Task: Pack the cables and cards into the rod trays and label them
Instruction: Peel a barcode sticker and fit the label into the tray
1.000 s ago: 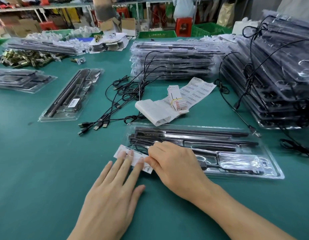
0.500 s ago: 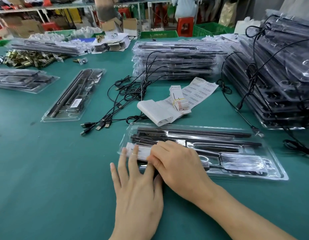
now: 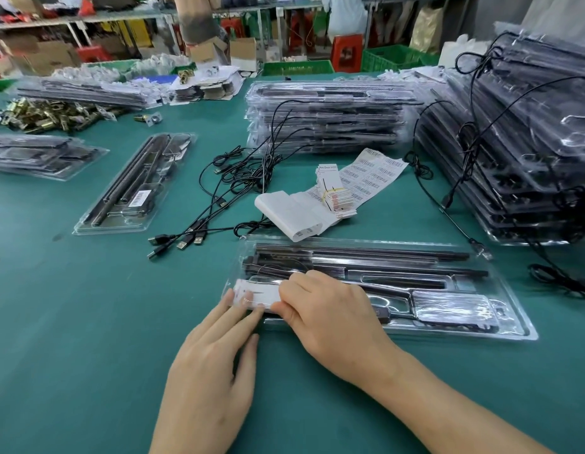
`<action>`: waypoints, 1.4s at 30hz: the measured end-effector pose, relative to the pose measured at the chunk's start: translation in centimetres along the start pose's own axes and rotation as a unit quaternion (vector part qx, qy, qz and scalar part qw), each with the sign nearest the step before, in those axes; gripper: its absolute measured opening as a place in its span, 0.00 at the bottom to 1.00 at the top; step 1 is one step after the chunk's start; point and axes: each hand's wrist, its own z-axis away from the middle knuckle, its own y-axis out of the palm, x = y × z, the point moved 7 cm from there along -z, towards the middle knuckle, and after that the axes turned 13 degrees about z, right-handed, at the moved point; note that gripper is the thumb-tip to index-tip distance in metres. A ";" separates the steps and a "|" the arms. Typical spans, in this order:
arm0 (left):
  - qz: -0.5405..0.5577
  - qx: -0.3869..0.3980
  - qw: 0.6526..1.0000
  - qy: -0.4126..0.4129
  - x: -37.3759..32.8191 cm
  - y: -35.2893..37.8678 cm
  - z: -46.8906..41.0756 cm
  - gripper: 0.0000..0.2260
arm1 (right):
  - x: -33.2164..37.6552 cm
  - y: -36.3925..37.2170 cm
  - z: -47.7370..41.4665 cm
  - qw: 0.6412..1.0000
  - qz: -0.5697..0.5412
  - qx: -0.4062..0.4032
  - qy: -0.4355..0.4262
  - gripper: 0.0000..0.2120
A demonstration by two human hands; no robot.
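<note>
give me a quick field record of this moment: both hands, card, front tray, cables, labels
front tray: clear, holds black rods
white card: on the tray's left end
left hand: straight fingers press the card
right hand: pinches the card's right end
cables: loose, behind the tray to the left
label sheets: behind the tray

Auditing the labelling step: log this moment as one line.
left hand: fingertips press white card | right hand: pinches card's right end | card: at left end of rod tray

Body parts in view: left hand (image 3: 212, 371), bare, slim fingers, short-trimmed nails; right hand (image 3: 327, 319), bare, knuckles showing; right wrist and forearm bare to frame edge.
</note>
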 end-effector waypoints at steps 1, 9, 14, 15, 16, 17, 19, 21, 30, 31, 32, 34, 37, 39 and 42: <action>-0.002 0.017 1.000 0.015 0.1 0.0 0.1 0.18 | 0.0 0.0 0.0 1.000 0.004 -0.002 -0.002 0.12; 0.085 -0.044 0.995 0.017 1.8 -2.8 0.3 0.10 | 0.3 0.4 0.3 0.999 0.040 -0.011 -0.032 0.12; 0.152 -0.119 0.966 -0.171 4.1 -4.5 -1.4 0.05 | 0.6 0.4 0.1 0.995 0.078 -0.014 -0.053 0.12; 0.160 -0.086 0.958 -0.220 4.8 -3.8 -2.1 0.05 | 0.6 0.3 0.1 0.995 0.081 -0.011 -0.054 0.12; 0.155 -0.047 0.953 -0.255 5.3 -3.0 -2.8 0.05 | 0.6 0.3 0.1 0.995 0.080 -0.005 -0.055 0.12; 0.148 -0.014 0.950 -0.276 5.6 -2.3 -3.5 0.06 | 0.6 0.2 0.1 0.996 0.076 0.003 -0.053 0.12; 0.151 0.017 0.942 -0.298 6.0 -1.5 -4.5 0.11 | 0.5 0.1 0.2 0.997 0.054 0.024 -0.049 0.13; 0.179 0.021 0.933 -0.311 6.5 -1.2 -4.6 0.14 | 0.6 0.2 0.3 0.998 0.022 0.044 -0.049 0.14; 0.208 0.098 0.909 -0.347 7.4 -1.0 -5.3 0.07 | 0.3 0.3 0.4 0.999 -0.001 0.033 -0.027 0.21; 0.203 0.103 0.909 -0.349 7.4 -1.1 -5.5 0.05 | 0.3 0.3 0.3 0.999 -0.001 0.033 -0.026 0.21; 0.201 0.102 0.910 -0.347 7.3 -1.2 -5.6 0.04 | 0.2 0.3 0.3 0.999 -0.004 0.033 -0.024 0.20; 0.215 0.075 0.914 -0.336 7.3 -1.7 -5.4 0.05 | 0.1 0.3 0.3 0.999 -0.018 0.037 -0.020 0.19; 0.195 0.013 0.936 -0.294 7.4 -3.0 -4.1 0.10 | 0.1 0.3 0.3 0.998 -0.037 0.040 -0.021 0.15; 0.150 -0.007 0.955 -0.256 7.0 -3.6 -3.1 0.08 | 0.1 0.1 0.3 0.997 -0.061 0.035 -0.015 0.11; 0.140 -0.025 0.961 -0.238 6.4 -3.5 -2.2 0.09 | 0.3 0.0 0.2 0.997 -0.067 0.032 -0.010 0.09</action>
